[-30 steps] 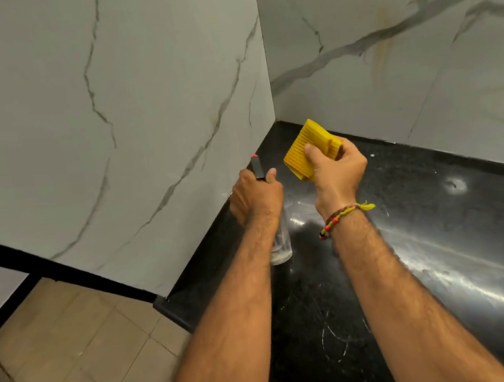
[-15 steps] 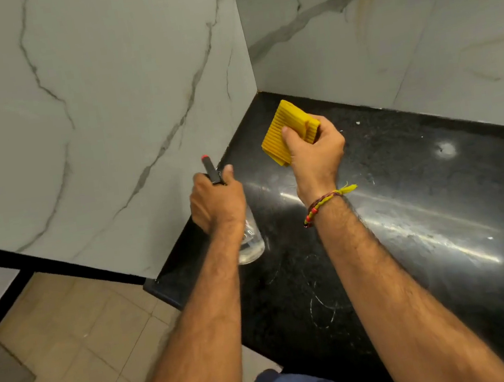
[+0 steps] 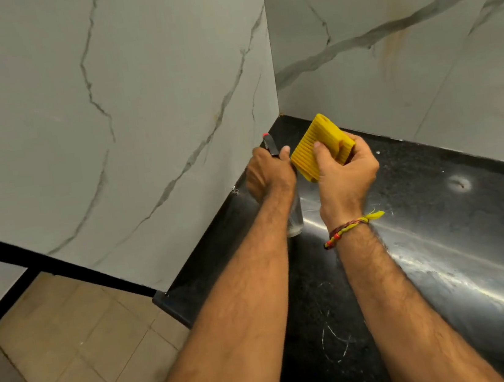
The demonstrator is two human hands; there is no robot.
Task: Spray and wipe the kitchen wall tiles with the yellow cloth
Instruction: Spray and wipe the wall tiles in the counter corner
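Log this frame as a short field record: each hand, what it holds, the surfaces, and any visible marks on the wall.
left hand: grips a clear spray bottle, nozzle toward the left wall
right hand: holds a folded yellow cloth, thumb on top
cloth contact: not touching any tile
counter: black, glossy, scuffed
wall tiles: white with grey veins
marks: brownish streak on the right wall
wrist: thread band on right

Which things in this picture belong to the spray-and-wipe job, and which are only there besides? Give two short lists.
Belong to the job:
yellow cloth, gripped by the right hand
spray bottle, gripped by the left hand
wall tiles

Only there besides:
black countertop
thread bracelet
floor tiles
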